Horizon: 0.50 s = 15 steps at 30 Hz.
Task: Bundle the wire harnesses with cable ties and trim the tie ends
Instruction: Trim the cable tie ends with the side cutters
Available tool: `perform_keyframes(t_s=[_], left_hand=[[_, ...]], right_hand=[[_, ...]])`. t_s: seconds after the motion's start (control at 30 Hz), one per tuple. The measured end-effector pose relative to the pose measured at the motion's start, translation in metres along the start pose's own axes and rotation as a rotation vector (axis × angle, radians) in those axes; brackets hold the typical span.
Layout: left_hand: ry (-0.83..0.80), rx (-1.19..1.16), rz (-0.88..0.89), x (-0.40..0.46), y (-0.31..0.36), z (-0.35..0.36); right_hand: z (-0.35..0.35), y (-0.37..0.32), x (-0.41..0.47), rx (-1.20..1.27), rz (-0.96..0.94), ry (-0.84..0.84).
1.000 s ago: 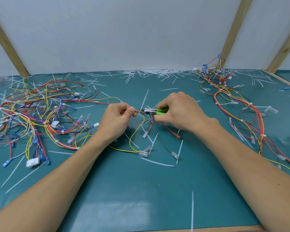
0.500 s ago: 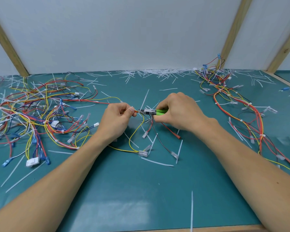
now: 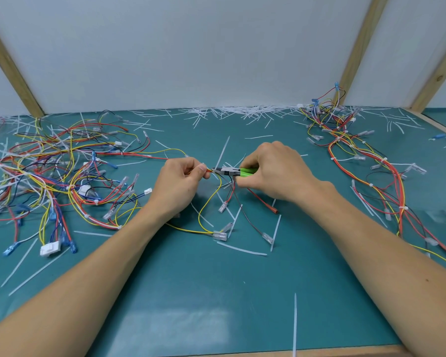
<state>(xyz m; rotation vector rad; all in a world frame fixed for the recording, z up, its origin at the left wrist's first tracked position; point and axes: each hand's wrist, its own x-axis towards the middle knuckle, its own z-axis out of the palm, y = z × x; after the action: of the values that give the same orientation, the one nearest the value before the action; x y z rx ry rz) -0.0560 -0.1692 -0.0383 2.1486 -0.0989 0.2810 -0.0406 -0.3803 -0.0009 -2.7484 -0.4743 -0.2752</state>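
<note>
At the middle of the teal mat my left hand (image 3: 178, 184) pinches a small wire harness (image 3: 209, 202) of red, yellow and black wires between thumb and fingers. My right hand (image 3: 273, 171) grips green-handled cutters (image 3: 236, 172), whose metal jaws point left and meet the harness right beside my left fingertips. A white cable tie tail (image 3: 222, 153) rises up and away from that spot. The harness's loose ends with clear terminals trail toward me on the mat.
A large tangle of loose harnesses (image 3: 57, 176) covers the left of the mat (image 3: 216, 292). Tied harnesses (image 3: 366, 171) lie in a strand on the right. Cut tie ends (image 3: 242, 112) litter the back edge, and loose cable ties (image 3: 295, 323) lie near the front.
</note>
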Motion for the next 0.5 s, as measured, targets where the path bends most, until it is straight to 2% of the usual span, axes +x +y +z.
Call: perform_keyframes(t_s=[0.5], left_hand=[[-0.003, -0.008, 0.024, -0.0004, 0.0016, -0.0003]], right_hand=[[0.0008, 0.0003, 0.0003, 0.030, -0.024, 0.046]])
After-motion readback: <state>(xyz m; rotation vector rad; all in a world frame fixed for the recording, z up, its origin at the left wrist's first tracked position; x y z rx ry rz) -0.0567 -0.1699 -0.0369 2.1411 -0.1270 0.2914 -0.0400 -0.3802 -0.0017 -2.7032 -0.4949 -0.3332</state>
